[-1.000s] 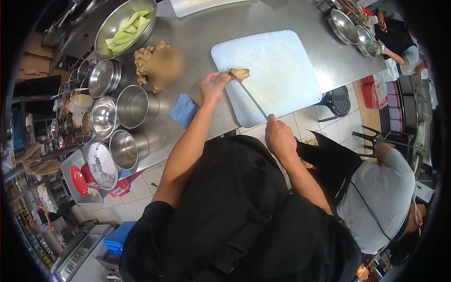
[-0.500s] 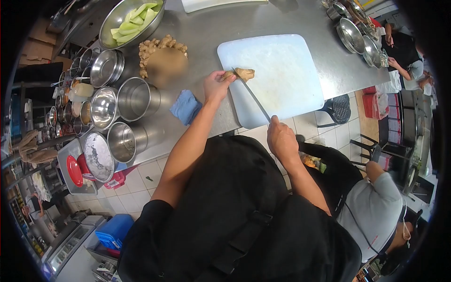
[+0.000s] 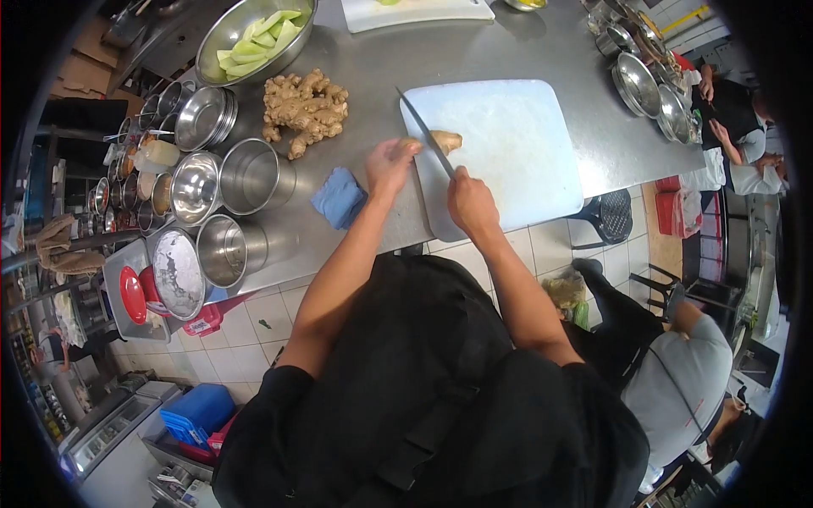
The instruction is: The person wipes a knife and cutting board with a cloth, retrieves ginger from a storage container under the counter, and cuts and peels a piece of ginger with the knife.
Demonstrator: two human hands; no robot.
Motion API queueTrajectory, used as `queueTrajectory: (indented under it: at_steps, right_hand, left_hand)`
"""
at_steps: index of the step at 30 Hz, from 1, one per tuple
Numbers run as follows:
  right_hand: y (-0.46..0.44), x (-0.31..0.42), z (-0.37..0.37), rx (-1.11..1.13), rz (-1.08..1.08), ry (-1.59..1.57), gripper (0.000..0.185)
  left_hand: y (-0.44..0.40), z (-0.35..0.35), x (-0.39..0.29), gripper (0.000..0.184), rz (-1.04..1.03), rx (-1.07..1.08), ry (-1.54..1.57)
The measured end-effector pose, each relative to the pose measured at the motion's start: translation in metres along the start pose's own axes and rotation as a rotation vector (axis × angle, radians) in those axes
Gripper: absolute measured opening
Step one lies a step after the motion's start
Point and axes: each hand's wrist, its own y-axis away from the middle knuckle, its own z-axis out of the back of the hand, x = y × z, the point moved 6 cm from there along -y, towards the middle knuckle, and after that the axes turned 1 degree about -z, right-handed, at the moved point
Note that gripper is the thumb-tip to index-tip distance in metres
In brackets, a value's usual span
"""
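My left hand [image 3: 389, 169] is closed on a small piece of ginger [image 3: 410, 146] at the left edge of the white cutting board [image 3: 517, 161]. A kitchen knife [image 3: 428, 131] is gripped by its handle in my right hand [image 3: 472, 201]. Its blade slants up and left over the board, between the held ginger and another ginger piece [image 3: 446, 141] lying on the board. Whether the edge touches either piece I cannot tell. Left of the board, a pile of knobbly ginger [image 3: 305, 110] rests on the steel table.
A blue cloth [image 3: 338, 197] lies beside my left forearm. Steel pots [image 3: 250, 176] and bowls crowd the table's left side, below a large bowl [image 3: 215, 61] of pale green vegetable pieces. Another white board [image 3: 415, 12] lies at the back. A person in grey [image 3: 682, 381] is low at right.
My right hand has moved up and left with the knife, so its blade now reaches past the ginger. My left hand has stayed near the board's edge. The view has shifted slightly.
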Motion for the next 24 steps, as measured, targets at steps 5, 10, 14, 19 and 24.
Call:
queueTrajectory:
  at_steps: [5, 10, 14, 19, 24]
  right_hand:
    - [0.03, -0.02, 0.047, -0.2, -0.047, -0.144, 0.015]
    - [0.027, -0.06, 0.046, -0.27, -0.126, -0.148, 0.016]
    - [0.021, -0.071, 0.041, -0.255, -0.191, -0.244, 0.017]
    - [0.022, -0.058, 0.03, -0.224, -0.235, -0.464, 0.018]
    - [0.042, -0.002, 0.035, -0.228, -0.133, -0.628, 0.017]
  left_hand:
    - [-0.002, 0.039, -0.041, 0.048, -0.326, -0.189, -0.79]
    - [0.011, -0.019, -0.078, 0.047, -0.706, 0.033, -0.816]
    - [0.02, -0.077, -0.072, 0.048, -0.665, 0.249, -0.851]
    - [0.023, -0.054, -0.074, 0.056, -0.511, 0.323, -0.963]
    - [0.057, 0.029, -0.085, 0.063, 0.02, 0.191, -0.286]
